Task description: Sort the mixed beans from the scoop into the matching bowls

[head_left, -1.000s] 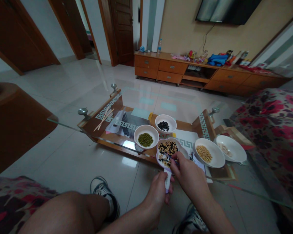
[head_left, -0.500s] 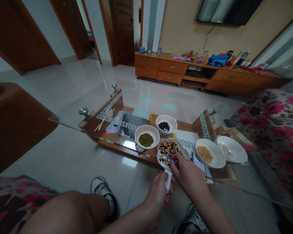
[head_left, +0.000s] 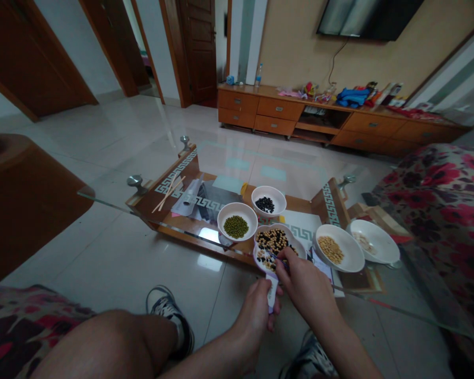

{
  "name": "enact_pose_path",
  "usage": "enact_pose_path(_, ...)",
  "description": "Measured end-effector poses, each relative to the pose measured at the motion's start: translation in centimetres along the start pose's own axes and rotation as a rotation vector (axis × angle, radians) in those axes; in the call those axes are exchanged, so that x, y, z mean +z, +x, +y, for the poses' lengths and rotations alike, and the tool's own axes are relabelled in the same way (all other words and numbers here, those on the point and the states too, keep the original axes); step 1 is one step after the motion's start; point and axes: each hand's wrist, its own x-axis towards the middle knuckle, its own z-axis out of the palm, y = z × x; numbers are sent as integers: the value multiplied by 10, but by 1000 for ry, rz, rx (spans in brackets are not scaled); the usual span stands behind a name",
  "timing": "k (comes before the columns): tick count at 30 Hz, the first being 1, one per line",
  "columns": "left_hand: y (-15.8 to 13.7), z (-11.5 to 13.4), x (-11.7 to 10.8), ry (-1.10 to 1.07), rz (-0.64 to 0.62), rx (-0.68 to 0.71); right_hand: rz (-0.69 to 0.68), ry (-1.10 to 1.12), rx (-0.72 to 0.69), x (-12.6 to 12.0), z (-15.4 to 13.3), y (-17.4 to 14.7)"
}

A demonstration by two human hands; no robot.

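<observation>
**Caution: Spill Hazard**

Left hand (head_left: 256, 301) grips the handle (head_left: 272, 289) of the tray (head_left: 294, 235), at the near edge of the glass table (head_left: 114, 187); right hand (head_left: 303, 271) pinches a slim tool (head_left: 274, 256) over mixed beans (head_left: 274, 239). Twisting the handle could tip beans out.

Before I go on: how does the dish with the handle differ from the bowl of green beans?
The handled dish has a lobed outline and a handle; the green-bean bowl is round without one.
The dish holds mixed dark and tan beans; the bowl, only green ones.
The left hand grips the dish; no hand touches the bowl.
Both are pale and open-topped.
</observation>
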Motion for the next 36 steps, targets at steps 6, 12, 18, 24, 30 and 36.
enact_pose_path(6, 2, -1, 0, 4, -6, 6, -4, -2, 7, 0, 0, -1)
enact_pose_path(12, 3, -2, 0, -1, -2, -3, 40, 40, -11, -2, 0, -2)
enact_pose_path(18, 4, -2, 0, -3, -15, -4, 239, 123, -17, -5, -5, -1)
enact_pose_path(24, 4, 0, 2, 1, -3, 3, 358, 280, -101, -4, -22, 4)
enact_pose_path(30, 0, 4, 4, 17, -1, -10, 326, 302, -120, -5, -28, 8)
enact_pose_path(36, 3, 0, 1, 16, -4, 11, 303, 221, -11, -10, -13, 3)
